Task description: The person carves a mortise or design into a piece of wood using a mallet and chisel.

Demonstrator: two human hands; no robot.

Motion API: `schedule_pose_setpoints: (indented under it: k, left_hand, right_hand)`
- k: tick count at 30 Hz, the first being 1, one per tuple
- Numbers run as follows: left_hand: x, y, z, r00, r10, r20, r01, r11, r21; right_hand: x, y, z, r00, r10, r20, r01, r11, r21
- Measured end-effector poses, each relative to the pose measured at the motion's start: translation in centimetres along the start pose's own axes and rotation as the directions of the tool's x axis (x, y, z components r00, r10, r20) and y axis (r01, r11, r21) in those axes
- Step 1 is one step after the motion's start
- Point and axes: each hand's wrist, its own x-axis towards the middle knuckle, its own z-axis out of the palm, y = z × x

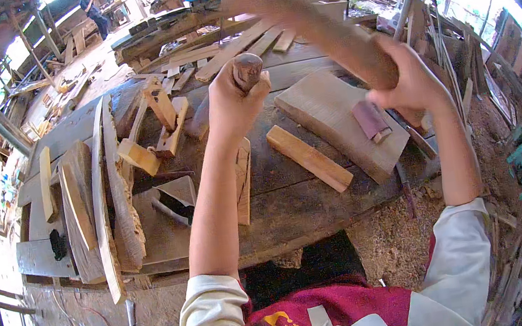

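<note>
Workbench [282, 217] of dark planks, scattered with wood, lies below two raised hands: the left hand [231, 110] is clenched in a fist around something dark with a rounded wooden end [248, 70], its remainder hidden by the fingers. The right hand [412, 78] curls around the lower end of a thick, blurred wooden bar [314, 25], which slants up and leftward above the bench. Beneath it lie a wide board [328, 120] bearing a reddish-brown piece [369, 118] and, nearby, a narrow block [309, 158]
</note>
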Motion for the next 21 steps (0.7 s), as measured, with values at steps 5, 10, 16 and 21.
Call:
schedule_pose_setpoints:
  k: [5,10,16,21]
  left_hand:
    - [0.2,-0.4,1.4,0.999,0.038,0.004,-0.038,0.996,-0.081]
    - [0.6,-1.2,1.2,0.996,0.082,0.016,-0.082,0.997,-0.012]
    - [0.3,-0.5,1.2,0.998,0.049,0.051,-0.049,0.999,-0.009]
    - [0.3,-0.7,1.2,1.0,0.011,0.007,-0.011,0.999,0.051]
  right_hand:
    - [-0.8,-0.3,3.3,0.974,0.15,-0.17,-0.079,0.927,0.366]
    - [-0.8,0.2,0.7,0.993,0.122,-0.006,-0.12,0.988,0.101]
    - [-1.6,4.5,7.6,0.917,0.318,-0.239,-0.248,0.927,0.283]
    - [-3.1,9.2,14.1,0.834,0.532,0.149,-0.519,0.847,-0.115]
